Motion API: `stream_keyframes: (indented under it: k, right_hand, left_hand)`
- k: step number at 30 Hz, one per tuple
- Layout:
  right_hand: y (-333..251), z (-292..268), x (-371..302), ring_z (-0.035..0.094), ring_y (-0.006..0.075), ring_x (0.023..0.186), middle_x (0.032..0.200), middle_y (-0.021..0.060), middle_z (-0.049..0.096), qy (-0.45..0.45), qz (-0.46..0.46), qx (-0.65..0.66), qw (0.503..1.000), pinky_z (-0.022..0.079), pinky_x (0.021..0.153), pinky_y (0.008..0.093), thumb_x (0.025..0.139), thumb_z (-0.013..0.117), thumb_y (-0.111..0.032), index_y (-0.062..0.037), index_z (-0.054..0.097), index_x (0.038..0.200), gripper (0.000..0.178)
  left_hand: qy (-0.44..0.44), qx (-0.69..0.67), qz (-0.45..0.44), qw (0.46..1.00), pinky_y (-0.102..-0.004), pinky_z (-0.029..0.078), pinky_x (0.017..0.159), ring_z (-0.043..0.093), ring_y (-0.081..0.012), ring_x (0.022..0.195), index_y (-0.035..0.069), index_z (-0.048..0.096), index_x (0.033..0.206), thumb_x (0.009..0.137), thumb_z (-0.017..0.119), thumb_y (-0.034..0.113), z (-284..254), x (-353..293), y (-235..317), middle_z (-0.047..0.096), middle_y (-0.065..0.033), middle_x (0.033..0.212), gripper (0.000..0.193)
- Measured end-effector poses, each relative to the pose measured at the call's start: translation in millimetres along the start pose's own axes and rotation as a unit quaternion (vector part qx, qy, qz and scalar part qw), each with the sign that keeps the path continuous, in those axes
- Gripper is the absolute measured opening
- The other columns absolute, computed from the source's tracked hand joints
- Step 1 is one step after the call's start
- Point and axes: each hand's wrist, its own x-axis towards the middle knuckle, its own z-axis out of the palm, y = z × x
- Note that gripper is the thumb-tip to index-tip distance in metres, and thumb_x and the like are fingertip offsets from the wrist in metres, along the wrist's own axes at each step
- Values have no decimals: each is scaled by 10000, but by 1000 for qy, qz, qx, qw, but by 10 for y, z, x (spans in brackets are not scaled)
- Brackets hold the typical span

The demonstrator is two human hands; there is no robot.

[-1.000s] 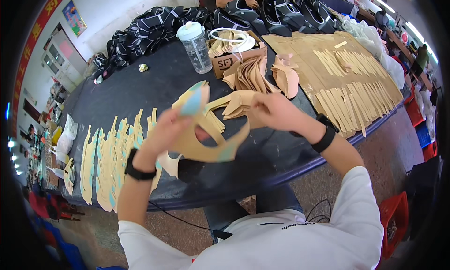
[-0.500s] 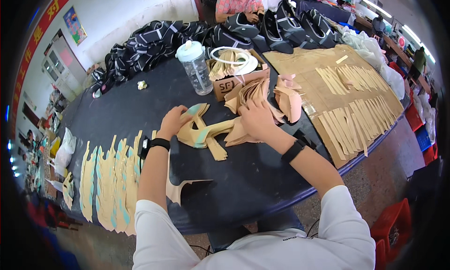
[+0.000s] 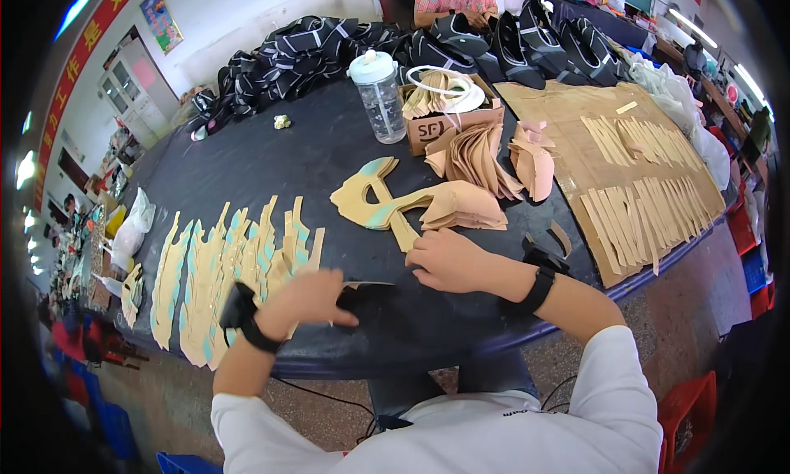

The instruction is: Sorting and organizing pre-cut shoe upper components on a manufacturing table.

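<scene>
My left hand (image 3: 306, 301) is slightly blurred, thumb apart from its fingers, over the inner end of a row of tan cut pieces with pale green patches (image 3: 216, 268). Just beyond its fingertips the thin dark tip of a flat piece (image 3: 368, 285) shows; the rest is hidden. My right hand (image 3: 461, 262) hovers low over the table, fingers loosely bent and holding nothing visible. Beside its fingertips lies the strip end of a stacked tan cutout with green patches (image 3: 360, 198). A pinkish-tan stack of curved pieces (image 3: 463, 205) adjoins that cutout.
Behind stand a clear lidded bottle (image 3: 381, 104), a cardboard box (image 3: 453, 127) and fanned pinkish pieces (image 3: 477, 157). A cardboard sheet (image 3: 568, 174) with rows of tan strips lies right. Black shoe parts (image 3: 288, 58) line the far edge, where another person (image 3: 453, 1) sits.
Both hands have left the tan cutout and the pinkish stack and come nearer to me, the left also swinging toward the row of pieces. The view has shifted a little left.
</scene>
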Motion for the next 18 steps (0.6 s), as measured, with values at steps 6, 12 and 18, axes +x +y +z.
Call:
stream_keyframes:
  k: [6,12,18]
  right_hand:
    - [-401,156,-52,557,248,993,966,66,569,101,-20,68,992,430,849,392,723,686,-195,-76,568,1047,365]
    - [-454,198,-326,548,186,1017,873,20,642,136,-90,-109,981,401,913,326,732,612,-171,-93,684,829,144]
    - [-138,-145,-1089,524,204,1109,1024,21,629,154,-113,-129,973,391,944,360,732,608,-155,-136,673,942,221]
  left_hand:
    - [271,42,-106,956,-360,533,561,674,-280,644,-44,571,1085,765,552,73,611,-237,515,667,-129,774,341]
    - [289,-59,-36,955,-400,512,689,656,-293,826,-6,561,1131,756,600,89,556,-163,1139,660,-143,901,388]
    - [392,-69,167,902,-451,379,975,518,-324,1144,-12,524,1195,695,645,90,962,42,1590,562,-171,1180,525]
